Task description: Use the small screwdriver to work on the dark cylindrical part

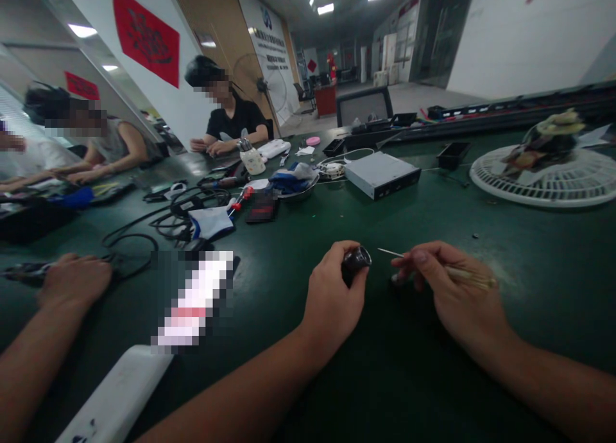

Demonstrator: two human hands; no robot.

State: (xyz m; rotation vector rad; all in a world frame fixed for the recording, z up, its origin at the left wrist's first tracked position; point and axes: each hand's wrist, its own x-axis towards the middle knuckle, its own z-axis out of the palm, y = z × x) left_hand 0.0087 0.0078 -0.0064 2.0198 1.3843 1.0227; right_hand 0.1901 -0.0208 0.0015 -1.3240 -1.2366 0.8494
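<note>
The left hand [332, 295] curls closed around a small black cylinder [357, 264] at lower centre of the frame, while the right hand [450, 295] pinches a slim pick [464, 274] (its needle tip just apart from the cylinder) above the green counter [409, 391].

Left hand [332, 298] is gripping a small black cylinder [357, 264]; right hand [455, 289] is pinching a thin needle-tipped pick [462, 273], its tip pointing just beside the cylinder. Both are working over the green bench mat [414, 372]. A co-worker's hand [74, 279] is lying near a black cable [129, 237].
</note>
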